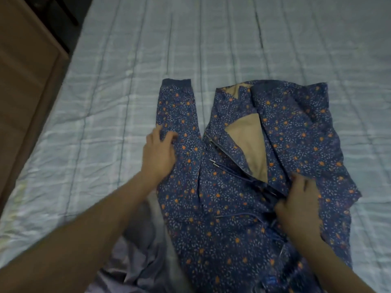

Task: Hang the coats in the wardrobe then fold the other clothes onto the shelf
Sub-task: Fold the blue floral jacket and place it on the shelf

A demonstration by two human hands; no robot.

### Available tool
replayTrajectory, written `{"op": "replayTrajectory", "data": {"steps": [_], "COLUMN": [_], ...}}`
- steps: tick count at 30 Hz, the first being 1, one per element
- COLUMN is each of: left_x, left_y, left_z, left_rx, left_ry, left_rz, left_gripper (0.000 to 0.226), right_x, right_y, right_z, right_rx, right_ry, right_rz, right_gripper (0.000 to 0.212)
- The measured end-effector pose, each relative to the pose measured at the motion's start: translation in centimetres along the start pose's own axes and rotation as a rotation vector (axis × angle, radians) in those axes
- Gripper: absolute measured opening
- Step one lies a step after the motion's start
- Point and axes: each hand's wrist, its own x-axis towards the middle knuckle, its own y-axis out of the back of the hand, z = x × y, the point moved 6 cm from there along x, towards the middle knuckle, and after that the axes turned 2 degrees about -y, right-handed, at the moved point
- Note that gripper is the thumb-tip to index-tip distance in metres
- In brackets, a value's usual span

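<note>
1. The jacket (243, 187) is lying spread across the centre and lower right of the frame on the bed (105, 102). It is blue with small orange and pale specks. Its zip is partly undone, so the tan lining (249, 142) is showing just above the middle.
2. One sleeve (177, 111) is stretching up toward the middle of the frame, apart from the body of the jacket, its ribbed cuff lying flat on the cover.
3. My left hand (158, 153) is resting on that sleeve at its left edge, fingers curling onto the cloth; I cannot tell whether they are pinching it or only pressing.
4. My right hand (300, 206) is lying at centre right on the jacket front, fingers bent and gathering the cloth beside the zip.
5. A grey garment (139, 250) is lying crumpled at the bottom centre, partly under the jacket's left edge.
6. The bed's pale checked cover is filling most of the frame.
7. A brown wooden cabinet (25, 81) is standing along the left edge.
</note>
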Motion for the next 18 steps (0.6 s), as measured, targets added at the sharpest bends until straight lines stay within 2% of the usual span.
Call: {"op": "replayTrajectory", "data": {"steps": [2,4,5,7,8,11,13,15,17,18], "left_x": [2.6,3.0,2.9,2.9,2.9,2.0,1.5,2.5,4.9,6.4], "left_y": [-1.5,-3.6,-4.1,-3.3,-2.3,1.6,3.7,5.6,6.5,6.4], "left_z": [0.2,1.0,0.8,-1.1,-2.7,-8.2,-10.3,-10.1,-8.4,-6.7], "left_rx": [0.113,0.292,0.387,0.558,0.621,0.769,0.913,1.029,1.021,0.988], "left_ry": [-0.193,-0.430,-0.460,-0.374,-0.297,-0.064,-0.003,0.077,0.128,0.100], "left_rz": [-0.088,-0.334,-0.433,-0.471,-0.458,-0.516,-0.651,-0.757,-0.743,-0.697], "left_gripper": [0.050,0.064,0.066,0.068,0.069,0.067,0.057,0.042,0.037,0.036], "right_x": [1.4,2.2,2.4,3.4,4.1,6.9,8.6,10.2,11.6,12.0], "right_y": [-0.9,-3.1,-4.5,-7.4,-8.2,-8.9,-8.9,-8.3,-6.4,-5.4], "right_z": [-4.3,-8.2,-9.7,-10.7,-10.8,-11.5,-11.7,-11.4,-10.7,-10.2], "right_rx": [-0.101,-0.169,-0.214,-0.292,-0.324,-0.305,-0.227,-0.075,0.092,0.178], "right_ry": [0.273,0.499,0.572,0.519,0.446,0.288,0.253,0.214,0.190,0.176], "right_rz": [0.018,-0.086,-0.164,-0.324,-0.345,-0.243,-0.229,-0.241,-0.172,-0.143], "right_gripper": [0.066,0.071,0.072,0.069,0.067,0.063,0.051,0.027,0.018,0.018]}}
